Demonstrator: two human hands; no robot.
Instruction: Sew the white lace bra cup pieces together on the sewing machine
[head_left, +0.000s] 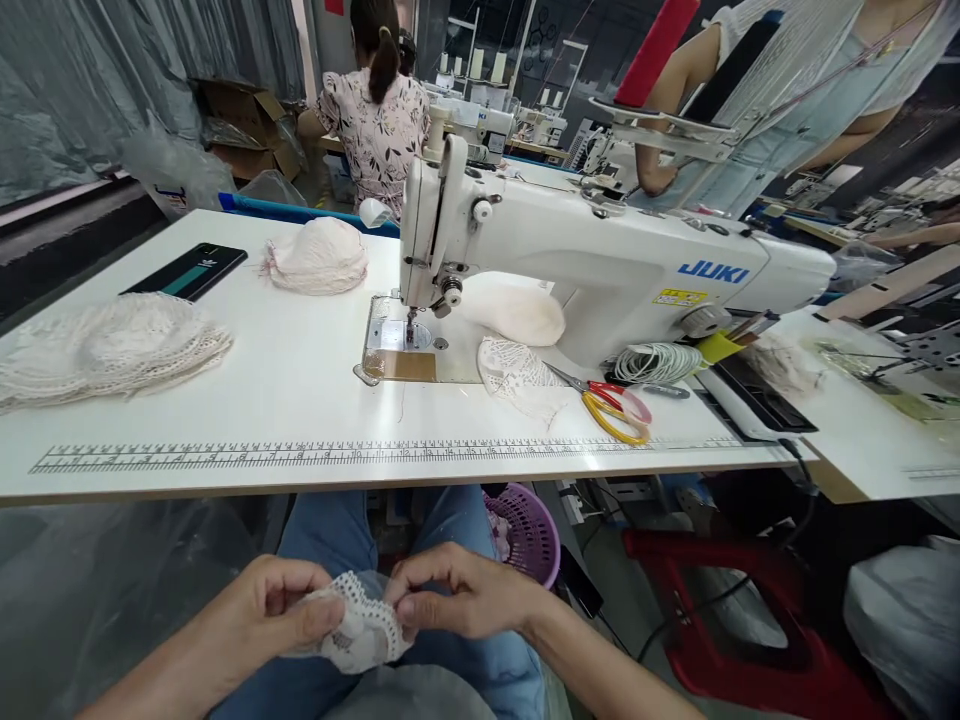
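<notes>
Sewing workshop, white tabletop with a Juki sewing machine.
Below the tabletop edge, over the lap: small white lace piece pinched from both sides, left hand and right hand with fingers pressed together on it. On top: lace stack at left, phone, scissors; purple basket underneath.

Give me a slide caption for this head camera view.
Both hands, left hand and right hand, pinch a white lace piece over the lap, below a sewing machine table.
</notes>
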